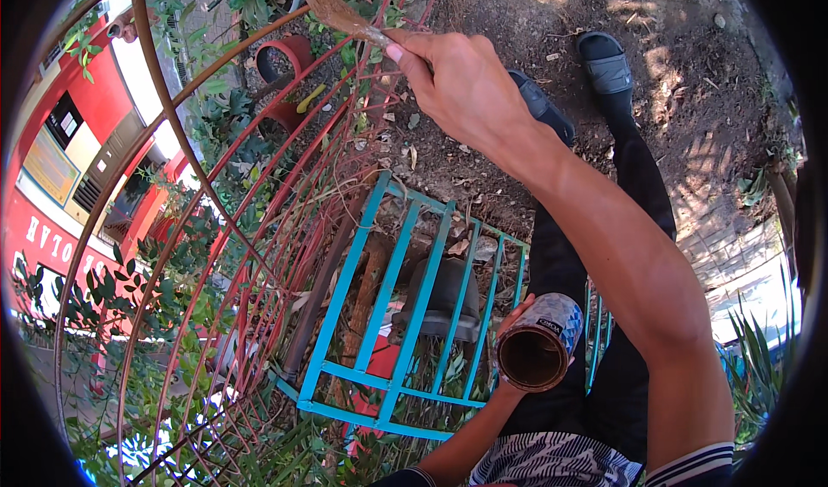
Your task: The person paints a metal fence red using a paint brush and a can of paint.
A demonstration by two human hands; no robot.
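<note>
My right hand (461,86) is stretched out to the far left, its fingers closed around the handle of a paintbrush (341,17). The brush's brownish bristles point up and left and overlap a curved metal bar of the fence (250,43); whether they touch it I cannot tell. My left hand (511,345) grips the side of a paint can (556,319) at my lap. The can is tilted with its open mouth toward me, and dark brown paint coats its inside. Its label is blue and white patterned.
I sit above a turquoise slatted metal frame (392,289), a dark pot-like thing (444,297) beneath its bars. Left, thin red and brown bars run before leafy plants and a red building (90,81). Reddish pots (285,60) stand behind the fence. My sandalled feet (604,60) rest on soil.
</note>
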